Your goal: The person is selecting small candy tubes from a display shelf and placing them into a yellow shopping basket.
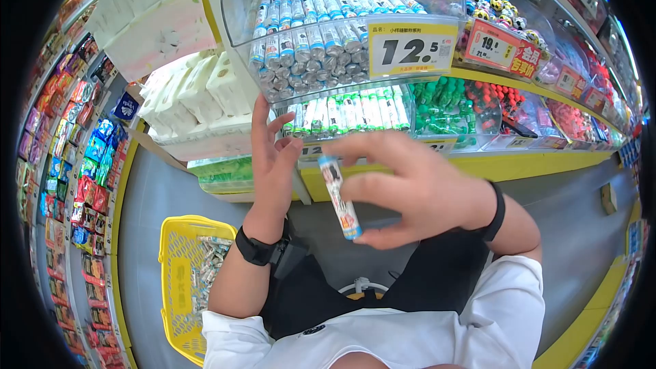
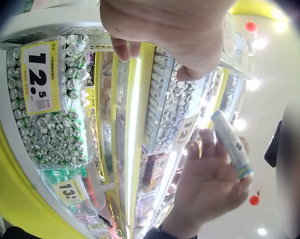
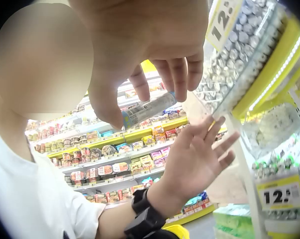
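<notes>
You can read 12.5 on the yellow-edged price tag (image 1: 413, 50) of the upper clear bin (image 1: 239, 17), 19.8 on the red sign (image 1: 493, 46) beside it, and 12.5 again on the lower tag (image 2: 40, 77).

- A roll (image 1: 339, 198) sits in the right hand (image 1: 427, 188), before the shelves (image 1: 478, 169).
- The left hand (image 1: 275, 171) is beside the lower corner of a bin (image 1: 240, 27) of rolls (image 1: 301, 41).
- Left of the person (image 1: 410, 331), a basket (image 1: 165, 280) on the floor (image 1: 147, 191) holds more rolls (image 1: 212, 260).

Glossy-wrapped tube (image 1: 340, 199), clear plastic bin (image 1: 239, 17), plastic basket (image 1: 179, 290), cloth shirt (image 1: 410, 331)
</notes>
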Demonstrator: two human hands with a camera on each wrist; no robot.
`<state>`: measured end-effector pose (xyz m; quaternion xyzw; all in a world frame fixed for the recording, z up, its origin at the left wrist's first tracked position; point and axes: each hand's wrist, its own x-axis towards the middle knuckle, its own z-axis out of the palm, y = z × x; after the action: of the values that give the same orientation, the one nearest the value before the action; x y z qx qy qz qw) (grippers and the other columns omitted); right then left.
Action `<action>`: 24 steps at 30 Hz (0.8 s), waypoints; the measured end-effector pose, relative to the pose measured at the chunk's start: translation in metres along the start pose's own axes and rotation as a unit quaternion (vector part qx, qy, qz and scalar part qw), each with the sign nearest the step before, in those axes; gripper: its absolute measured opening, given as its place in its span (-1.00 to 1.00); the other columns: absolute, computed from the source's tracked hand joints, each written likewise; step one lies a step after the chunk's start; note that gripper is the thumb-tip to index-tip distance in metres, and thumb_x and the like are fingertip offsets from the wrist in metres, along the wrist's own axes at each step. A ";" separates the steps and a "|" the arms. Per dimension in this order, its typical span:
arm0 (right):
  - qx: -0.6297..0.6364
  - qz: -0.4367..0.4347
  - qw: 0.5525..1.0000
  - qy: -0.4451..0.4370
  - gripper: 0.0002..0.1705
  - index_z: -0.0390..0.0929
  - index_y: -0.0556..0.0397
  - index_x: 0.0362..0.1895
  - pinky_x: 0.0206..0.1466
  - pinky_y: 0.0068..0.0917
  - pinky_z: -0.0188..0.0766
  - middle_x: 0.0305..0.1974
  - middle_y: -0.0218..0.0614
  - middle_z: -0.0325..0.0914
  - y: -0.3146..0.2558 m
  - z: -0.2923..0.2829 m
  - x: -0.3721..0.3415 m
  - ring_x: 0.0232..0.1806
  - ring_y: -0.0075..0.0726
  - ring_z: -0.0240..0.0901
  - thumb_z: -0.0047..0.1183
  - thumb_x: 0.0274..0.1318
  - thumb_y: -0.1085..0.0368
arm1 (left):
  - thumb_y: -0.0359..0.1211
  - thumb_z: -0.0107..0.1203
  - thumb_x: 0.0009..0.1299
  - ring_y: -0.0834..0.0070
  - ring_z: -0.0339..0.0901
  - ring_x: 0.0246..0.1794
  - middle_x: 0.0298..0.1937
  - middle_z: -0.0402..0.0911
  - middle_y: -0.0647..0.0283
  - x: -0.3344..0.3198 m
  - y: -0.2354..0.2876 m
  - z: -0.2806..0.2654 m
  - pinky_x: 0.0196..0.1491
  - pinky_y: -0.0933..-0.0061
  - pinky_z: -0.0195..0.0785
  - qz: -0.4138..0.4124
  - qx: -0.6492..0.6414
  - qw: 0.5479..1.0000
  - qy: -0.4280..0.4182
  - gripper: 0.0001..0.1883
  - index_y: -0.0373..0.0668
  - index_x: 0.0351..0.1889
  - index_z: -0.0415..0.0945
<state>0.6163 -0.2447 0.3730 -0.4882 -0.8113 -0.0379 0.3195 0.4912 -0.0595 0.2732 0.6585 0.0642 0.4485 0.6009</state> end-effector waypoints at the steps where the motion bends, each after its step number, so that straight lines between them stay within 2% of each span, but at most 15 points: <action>1: -0.008 -0.006 1.000 0.008 -0.48 0.50 0.02 -0.13 0.03 -0.19 0.41 0.17 0.01 0.36 0.001 -0.008 0.008 -0.01 0.02 0.46 0.40 -0.26 0.21 | -0.42 0.03 0.29 0.38 0.26 0.27 0.54 -0.01 0.20 0.000 -0.001 0.000 0.13 0.43 0.22 0.005 -0.007 1.000 -0.002 -0.14 -0.11 0.55 -0.14; 4: -0.021 -0.023 0.999 0.031 -0.48 0.50 0.03 -0.13 0.05 -0.17 0.39 0.14 0.01 0.37 0.008 -0.027 0.032 0.00 0.05 0.45 0.39 -0.26 0.23 | -0.44 0.02 0.27 0.38 0.28 0.24 0.54 -0.02 0.20 0.000 -0.006 0.000 0.11 0.45 0.23 -0.018 -0.062 0.998 0.001 -0.13 -0.11 0.55 -0.15; 6: -0.018 -0.033 0.998 0.046 -0.50 0.50 0.02 -0.14 0.08 -0.15 0.38 0.12 0.00 0.39 0.013 -0.038 0.048 0.01 0.05 0.45 0.38 -0.26 0.25 | -0.45 0.02 0.26 0.38 0.28 0.23 0.55 -0.02 0.19 -0.001 0.000 0.001 0.09 0.46 0.24 -0.023 -0.032 0.999 0.003 -0.12 -0.12 0.55 -0.16; 9: -0.081 -0.089 0.989 0.084 -0.51 0.45 -0.01 -0.14 -0.12 -0.24 0.41 -0.11 -0.16 0.44 0.024 -0.051 0.074 -0.12 0.01 0.44 0.32 -0.25 0.22 | -0.46 0.01 0.25 0.38 0.29 0.22 0.55 -0.04 0.18 -0.001 0.000 -0.001 0.07 0.48 0.24 -0.025 -0.017 1.000 -0.004 -0.11 -0.12 0.56 -0.17; 13: -0.091 -0.087 0.988 0.085 -0.63 0.49 0.05 -0.28 -0.16 -0.17 0.38 -0.30 -0.20 0.46 0.038 -0.068 0.104 -0.15 -0.03 0.45 0.27 -0.18 0.15 | -0.47 -0.02 0.26 0.37 0.28 0.23 0.55 -0.03 0.21 0.000 0.001 -0.001 0.06 0.49 0.26 -0.014 0.000 1.000 -0.010 -0.13 -0.09 0.56 -0.15; 15: -0.085 -0.089 0.989 0.081 -0.57 0.46 0.18 -0.20 -0.15 -0.11 0.37 -0.38 -0.01 0.50 0.029 -0.078 0.118 -0.27 0.05 0.45 0.18 -0.01 0.09 | -0.46 -0.06 0.27 0.34 0.27 0.26 0.53 0.00 0.27 -0.001 0.001 -0.001 0.08 0.51 0.28 -0.014 0.008 1.000 -0.010 -0.16 -0.02 0.56 -0.10; 17: -0.102 0.016 0.994 -0.024 -0.48 0.45 0.16 -0.14 -0.12 -0.14 0.37 -0.34 -0.04 0.51 0.041 -0.095 0.140 -0.23 0.02 0.45 0.23 -0.07 0.03 | -0.48 -0.03 0.25 0.37 0.29 0.22 0.55 -0.04 0.22 -0.001 0.004 0.000 0.06 0.49 0.26 -0.019 -0.004 1.000 -0.010 -0.13 -0.08 0.56 -0.14; 19: -0.090 0.079 0.988 -0.101 -0.44 0.46 0.15 -0.12 -0.10 -0.17 0.38 -0.31 -0.03 0.53 0.042 -0.114 0.157 -0.20 0.01 0.46 0.25 -0.10 0.01 | -0.50 -0.01 0.24 0.39 0.30 0.21 0.56 -0.05 0.20 0.000 0.005 0.000 0.04 0.49 0.25 -0.024 -0.013 1.000 -0.009 -0.11 -0.10 0.56 -0.17; 21: -0.127 0.106 0.980 -0.111 -0.43 0.48 0.14 -0.13 -0.09 -0.19 0.38 -0.29 -0.01 0.55 0.054 -0.118 0.168 -0.18 0.01 0.48 0.25 -0.13 -0.01 | -0.52 -0.02 0.23 0.38 0.31 0.20 0.56 -0.05 0.21 -0.001 0.005 0.000 0.04 0.49 0.26 -0.028 -0.019 0.999 -0.008 -0.10 -0.10 0.56 -0.17; 23: -0.229 0.117 0.964 -0.067 -0.42 0.51 0.14 -0.13 -0.09 -0.22 0.39 -0.25 0.00 0.58 0.075 -0.106 0.182 -0.16 -0.01 0.50 0.26 -0.15 -0.03 | -0.47 -0.04 0.25 0.36 0.31 0.22 0.56 -0.05 0.25 -0.002 0.007 0.003 0.05 0.51 0.28 -0.034 -0.024 0.999 -0.007 -0.13 -0.03 0.56 -0.14; 24: -0.223 0.127 0.963 -0.083 -0.44 0.56 0.13 -0.19 -0.13 -0.23 0.40 -0.26 -0.02 0.61 0.077 -0.108 0.189 -0.17 -0.06 0.53 0.27 -0.19 -0.04 | -0.44 -0.05 0.26 0.35 0.31 0.23 0.56 -0.05 0.27 -0.003 0.009 0.004 0.05 0.52 0.29 -0.038 -0.026 0.999 -0.006 -0.14 0.00 0.56 -0.12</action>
<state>0.6706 -0.1001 0.5447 -0.6475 -0.7372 -0.1363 0.1364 0.4880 -0.0665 0.2796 0.6428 0.0734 0.4229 0.6345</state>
